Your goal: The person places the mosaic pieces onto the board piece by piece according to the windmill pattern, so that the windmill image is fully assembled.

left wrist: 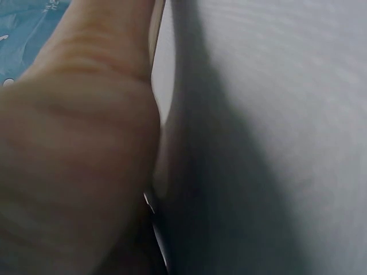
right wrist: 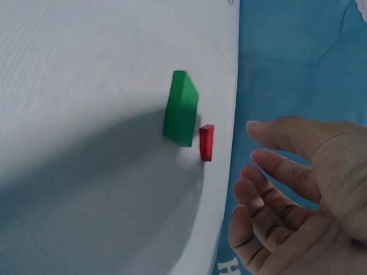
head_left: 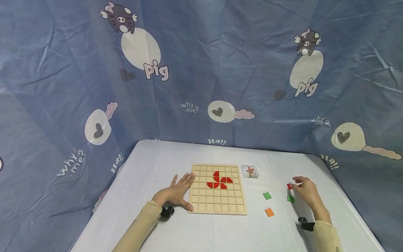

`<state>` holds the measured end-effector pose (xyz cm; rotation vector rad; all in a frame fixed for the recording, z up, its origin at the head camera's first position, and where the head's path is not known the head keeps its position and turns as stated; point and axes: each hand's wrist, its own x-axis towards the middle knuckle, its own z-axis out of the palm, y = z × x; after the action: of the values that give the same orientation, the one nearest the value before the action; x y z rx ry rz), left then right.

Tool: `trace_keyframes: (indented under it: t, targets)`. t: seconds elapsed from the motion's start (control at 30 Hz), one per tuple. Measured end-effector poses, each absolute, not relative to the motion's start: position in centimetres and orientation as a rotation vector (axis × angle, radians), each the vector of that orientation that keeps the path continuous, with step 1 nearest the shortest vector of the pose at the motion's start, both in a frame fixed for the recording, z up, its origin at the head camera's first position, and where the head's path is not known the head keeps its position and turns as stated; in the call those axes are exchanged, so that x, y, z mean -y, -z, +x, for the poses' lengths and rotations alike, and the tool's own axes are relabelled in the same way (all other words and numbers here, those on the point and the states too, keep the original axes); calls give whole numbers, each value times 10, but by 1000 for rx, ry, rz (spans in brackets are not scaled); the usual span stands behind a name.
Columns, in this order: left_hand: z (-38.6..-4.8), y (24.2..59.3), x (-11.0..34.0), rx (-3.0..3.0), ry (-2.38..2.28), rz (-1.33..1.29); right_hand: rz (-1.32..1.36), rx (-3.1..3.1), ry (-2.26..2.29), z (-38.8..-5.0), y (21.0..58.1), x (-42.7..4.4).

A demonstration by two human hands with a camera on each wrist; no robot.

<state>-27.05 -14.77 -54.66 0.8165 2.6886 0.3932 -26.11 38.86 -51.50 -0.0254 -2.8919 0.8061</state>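
My left hand [head_left: 177,192] lies with spread fingers along the left edge of a wooden grid board [head_left: 218,206], the thumb at its lower left corner. Several red rounded tiles [head_left: 224,180] form a pinwheel in the board's squares. On the right side of the table, my right hand [head_left: 306,192] hovers beside a small red tile [right wrist: 206,143] and a green square tile [right wrist: 182,112]. In the right wrist view its fingers are loosely bent, apart from both tiles, holding nothing. The left wrist view shows mostly the heel of the left hand [left wrist: 80,160], its fingers hidden.
A pattern card [head_left: 249,171] with a red pinwheel printed on a grid lies off the board's upper right corner. Between board and right hand lie another green tile [head_left: 267,195] and an orange tile [head_left: 269,212]. A blue printed cloth [head_left: 195,70] hangs behind the white table [head_left: 176,231].
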Motion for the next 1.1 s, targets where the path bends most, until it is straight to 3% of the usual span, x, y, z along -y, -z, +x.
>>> trace_keyframes:
  t: [0.4,1.1]
  targets:
    - [-270,545,146,-2687,-406,816,-175,3021,-849,-270,528,-395]
    - [-269,544,147,-2692,-407,804,-189,2985,-836,-269,532,-386]
